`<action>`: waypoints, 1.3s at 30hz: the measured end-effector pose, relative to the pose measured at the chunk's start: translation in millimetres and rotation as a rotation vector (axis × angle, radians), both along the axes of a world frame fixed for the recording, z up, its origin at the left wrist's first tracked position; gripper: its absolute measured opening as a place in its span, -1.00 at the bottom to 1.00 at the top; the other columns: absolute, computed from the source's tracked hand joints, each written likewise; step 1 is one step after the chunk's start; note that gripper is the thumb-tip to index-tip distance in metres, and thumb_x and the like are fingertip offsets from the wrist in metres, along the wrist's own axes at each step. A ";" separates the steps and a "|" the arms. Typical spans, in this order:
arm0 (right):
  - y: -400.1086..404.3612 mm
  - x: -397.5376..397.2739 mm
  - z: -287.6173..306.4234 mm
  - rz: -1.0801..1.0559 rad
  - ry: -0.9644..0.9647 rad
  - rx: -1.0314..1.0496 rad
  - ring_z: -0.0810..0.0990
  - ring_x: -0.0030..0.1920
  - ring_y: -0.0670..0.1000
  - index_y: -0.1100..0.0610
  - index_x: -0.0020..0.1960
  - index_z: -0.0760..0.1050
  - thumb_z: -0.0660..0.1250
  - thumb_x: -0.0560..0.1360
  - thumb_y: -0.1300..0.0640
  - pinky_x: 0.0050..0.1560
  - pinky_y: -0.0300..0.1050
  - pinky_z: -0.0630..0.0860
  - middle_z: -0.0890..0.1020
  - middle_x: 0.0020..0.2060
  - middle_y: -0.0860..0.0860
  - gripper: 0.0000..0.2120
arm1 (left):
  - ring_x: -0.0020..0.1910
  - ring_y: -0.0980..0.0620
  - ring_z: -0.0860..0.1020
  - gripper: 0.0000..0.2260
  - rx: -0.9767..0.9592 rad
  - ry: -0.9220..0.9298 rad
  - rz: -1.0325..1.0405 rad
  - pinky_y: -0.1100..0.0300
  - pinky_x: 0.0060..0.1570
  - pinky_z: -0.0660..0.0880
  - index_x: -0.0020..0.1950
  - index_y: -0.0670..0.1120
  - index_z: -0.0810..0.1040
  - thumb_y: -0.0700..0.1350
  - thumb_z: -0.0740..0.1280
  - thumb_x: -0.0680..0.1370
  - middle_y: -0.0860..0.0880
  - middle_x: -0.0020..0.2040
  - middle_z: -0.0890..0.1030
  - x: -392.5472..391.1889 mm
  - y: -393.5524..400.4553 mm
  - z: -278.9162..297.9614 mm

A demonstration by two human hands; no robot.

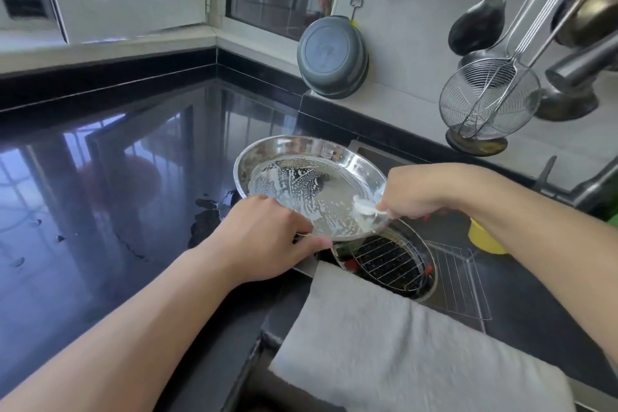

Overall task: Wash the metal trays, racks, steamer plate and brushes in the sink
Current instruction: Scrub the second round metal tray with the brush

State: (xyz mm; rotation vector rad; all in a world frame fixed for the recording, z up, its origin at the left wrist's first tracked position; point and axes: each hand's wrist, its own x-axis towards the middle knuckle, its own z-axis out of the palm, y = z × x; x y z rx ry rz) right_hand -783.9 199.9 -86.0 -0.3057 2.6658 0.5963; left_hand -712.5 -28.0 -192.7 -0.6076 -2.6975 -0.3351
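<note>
While our left hand (267, 237) grips the near rim of the round metal tray (311, 184), tilted over the sink's (378, 152) left edge, our right hand (421, 191) has its fingers curled round a white brush (364, 207) pressed on the soapy tray bottom. Below, a round wire rack (388, 261) sits in another tray, a rectangular rack (461, 281) just beside it. A grey towel (401, 354) drapes over the sink's front edge.

- I see a round steel tray (311, 177) tilted over the sink's left edge, its inside streaked with white suds.
- A white brush (364, 207) touches its soapy floor near the right rim.
- Below, a round wire rack (388, 264) sits in another round tray (422, 237).
- A rectangular wire rack (463, 281) lies just right of it.
</note>
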 end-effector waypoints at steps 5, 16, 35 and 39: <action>-7.2 -11.7 -8.9 -0.078 0.068 -0.090 0.45 -0.30 0.06 0.33 0.07 0.54 0.10 0.59 0.30 -0.34 -0.13 0.33 0.47 -0.25 0.11 -0.75 | -0.18 0.08 0.63 -0.03 0.053 -0.003 -0.005 0.10 -0.15 0.57 0.02 0.10 0.70 0.63 -0.35 0.37 0.09 -0.19 0.72 -3.3 -0.8 -2.0; -12.0 -0.1 -0.6 -0.167 0.122 -0.155 0.35 -0.37 -0.04 0.31 0.10 0.56 0.11 0.63 0.31 -0.44 -0.22 0.27 0.49 -0.21 0.07 -0.75 | -0.18 0.05 0.63 -0.15 0.035 0.010 -0.009 0.10 -0.15 0.56 0.02 0.13 0.71 0.62 -0.19 0.42 0.09 -0.19 0.72 -4.2 -0.9 -2.9; -13.1 -15.7 -2.8 -0.174 0.248 -0.248 0.43 -0.30 0.01 0.18 0.04 0.54 0.23 0.60 0.09 -0.06 -0.02 0.48 0.48 -0.26 0.03 -0.82 | -0.27 0.02 0.56 -0.35 0.044 -0.006 -0.035 0.22 -0.20 0.47 0.02 0.18 0.70 0.46 -0.11 0.48 0.08 -0.28 0.67 -0.5 -1.1 1.4; -42.9 -5.1 -11.6 -0.162 0.209 -0.445 0.48 -0.27 0.03 0.12 0.36 0.54 0.10 0.61 0.25 -0.26 -0.07 0.45 0.59 -0.02 0.10 -0.61 | -0.27 0.02 0.56 -0.35 0.034 0.004 -0.032 0.19 -0.18 0.49 0.03 0.18 0.70 0.45 -0.10 0.48 0.07 -0.27 0.67 -1.5 -0.6 1.0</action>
